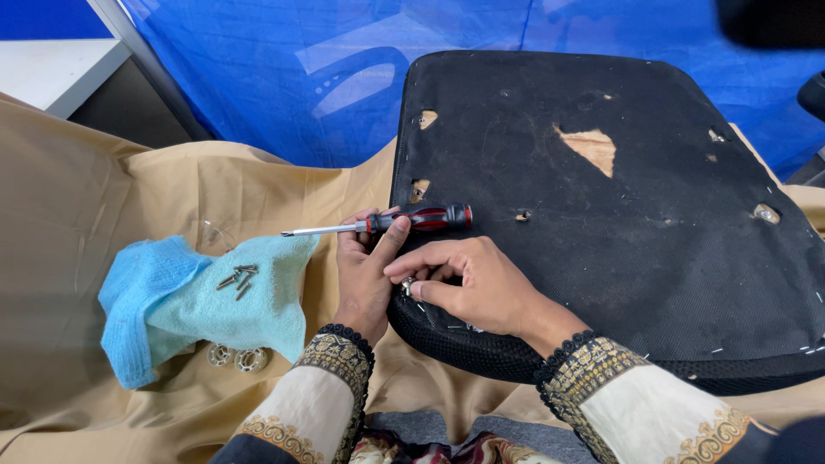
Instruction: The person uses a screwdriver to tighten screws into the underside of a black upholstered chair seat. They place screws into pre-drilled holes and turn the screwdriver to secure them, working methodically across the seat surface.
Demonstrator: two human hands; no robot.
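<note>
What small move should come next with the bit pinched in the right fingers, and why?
Probably carry the small metal piece pinched by the right hand to the loose screws on the blue towel; the left hand holds the screwdriver.

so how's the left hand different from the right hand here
The left hand grips a red-and-black screwdriver, its shaft pointing left toward the blue towel; the right hand pinches a small metal part at its fingertips. The left hand sits over the tan cloth beside the black seat base; the right hand rests on that base's edge. Both wear patterned cuffs and nearly touch.
</note>
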